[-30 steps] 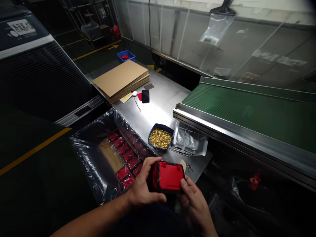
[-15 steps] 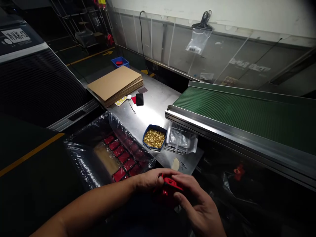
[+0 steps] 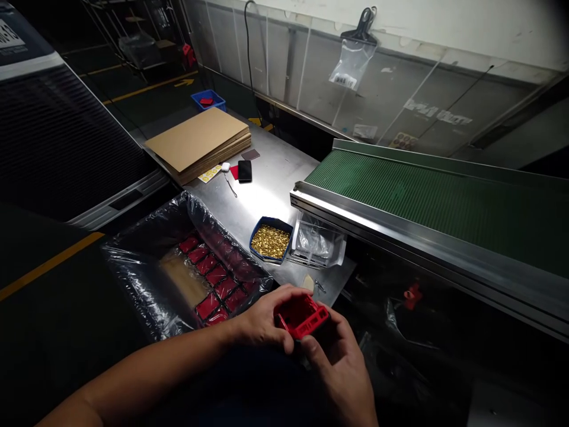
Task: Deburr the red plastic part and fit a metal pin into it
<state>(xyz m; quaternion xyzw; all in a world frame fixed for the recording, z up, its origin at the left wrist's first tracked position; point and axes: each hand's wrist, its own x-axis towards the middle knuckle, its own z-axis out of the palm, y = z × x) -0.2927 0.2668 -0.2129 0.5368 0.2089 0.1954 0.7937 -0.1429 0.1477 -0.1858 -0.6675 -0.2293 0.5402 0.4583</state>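
Left of centre, a plastic-lined box (image 3: 128, 273) holds rows of red pieces (image 3: 216, 274), its near edge hidden behind the left forearm. Mid-frame sits a blue tray (image 3: 274, 221) of small gold-coloured pieces (image 3: 269, 242), with clear bags (image 3: 313, 239) just beside it, partly under the edge of a green conveyor (image 3: 377, 193) at right. At upper left lie stacked cardboard sheets (image 3: 198, 139) and a black phone-like object (image 3: 245, 171). These rest on a shiny metal table (image 3: 278, 181); behind it runs a greyish panel (image 3: 284, 65), and the room's left side is dark. At lower centre, the left hand (image 3: 263, 320) and right hand (image 3: 344, 367) both grip a red casing (image 3: 306, 320), fingers covering its sides. A second ago its flat red face showed; now its hollow inside faces up.
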